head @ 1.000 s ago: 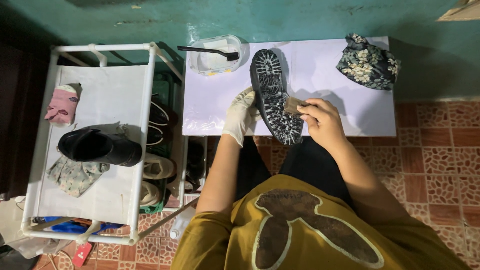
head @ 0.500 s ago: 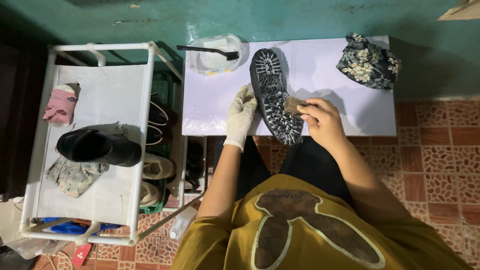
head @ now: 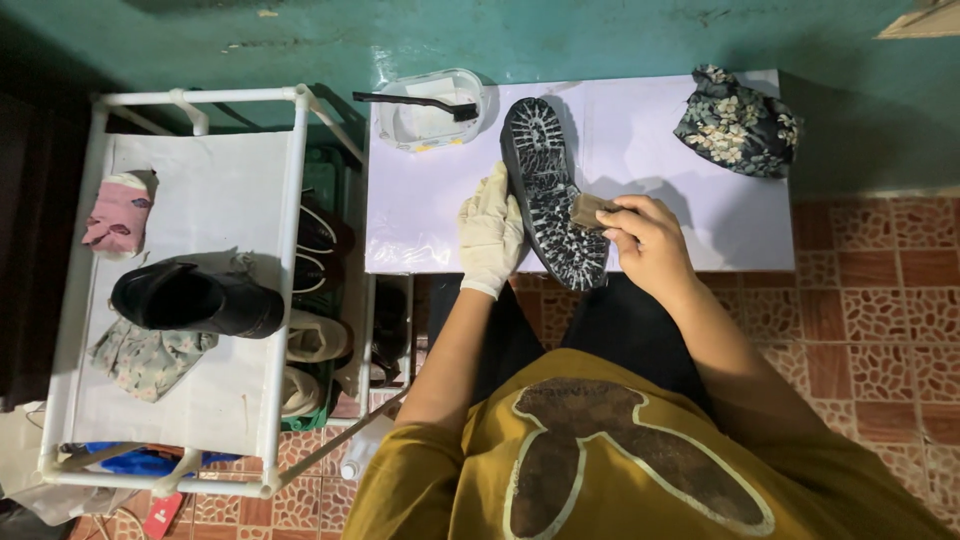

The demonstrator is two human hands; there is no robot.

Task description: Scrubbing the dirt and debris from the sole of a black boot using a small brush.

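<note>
A black boot [head: 553, 190] lies sole-up on the white table [head: 680, 230], its lugged sole dusted with pale dirt. My left hand [head: 489, 232], in a white glove, grips the boot's left side near the heel. My right hand [head: 646, 236], bare, holds a small brown brush [head: 587, 210] pressed against the right edge of the sole.
A white plastic basin [head: 432, 112] with a black brush [head: 418, 101] across it stands at the table's back left. A floral cloth [head: 737, 120] lies at the back right. The white rack [head: 190, 280] on the left carries another black boot [head: 196, 298], a pink cloth [head: 116, 214] and shoes below.
My left hand has shifted slightly along the boot's side. The boot and my right hand with the brush stay almost where they were.
</note>
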